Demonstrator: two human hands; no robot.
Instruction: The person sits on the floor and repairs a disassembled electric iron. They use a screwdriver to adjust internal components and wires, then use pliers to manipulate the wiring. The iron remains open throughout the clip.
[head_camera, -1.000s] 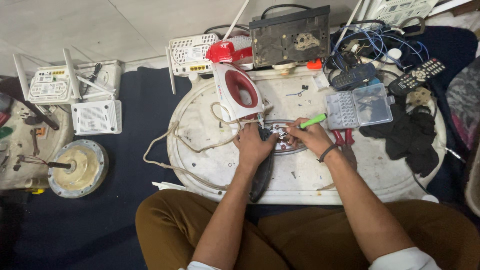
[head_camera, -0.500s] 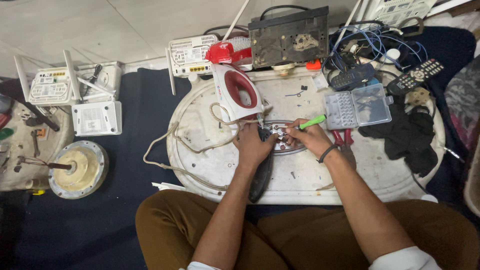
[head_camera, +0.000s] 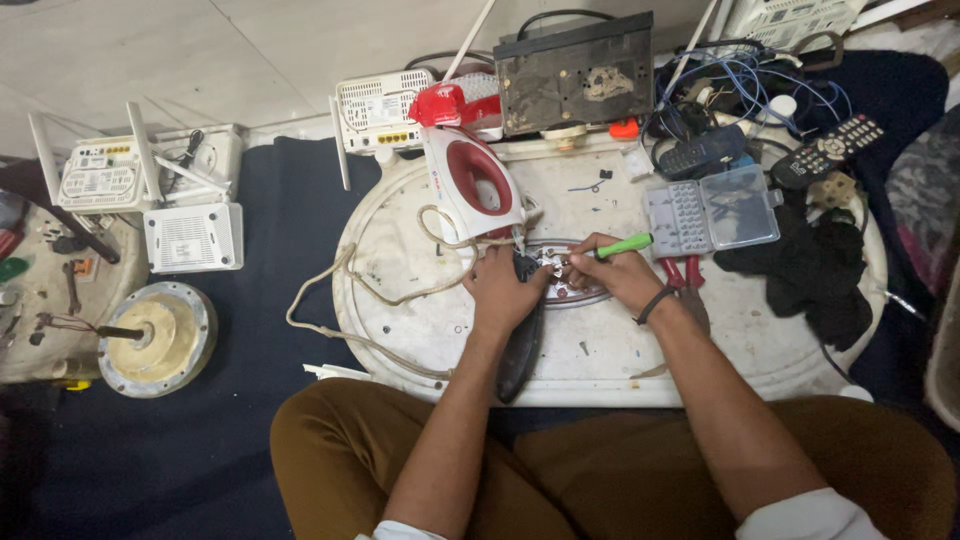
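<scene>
A dismantled clothes iron lies on a round white board (head_camera: 420, 330). Its metal soleplate (head_camera: 575, 290) rests flat between my hands, and its white and red upper shell (head_camera: 475, 180) stands just behind. My left hand (head_camera: 505, 290) presses on the left end of the soleplate, beside a dark elongated iron part (head_camera: 520, 350). In my right hand (head_camera: 615, 275) is a green-handled screwdriver (head_camera: 625, 244), with its tip on the middle of the soleplate. A beige cord (head_camera: 360, 295) loops off the shell to the left.
A clear plastic bit case (head_camera: 710, 210) and red-handled pliers (head_camera: 685, 272) lie right of my right hand. Black cloth (head_camera: 810, 270), remote controls (head_camera: 825, 145), tangled wires and a black metal box (head_camera: 575, 70) crowd the back. White routers (head_camera: 190, 235) and a motor part (head_camera: 155, 335) sit left.
Both hands stay on the soleplate; the screwdriver shifts only slightly. The view has barely moved.
</scene>
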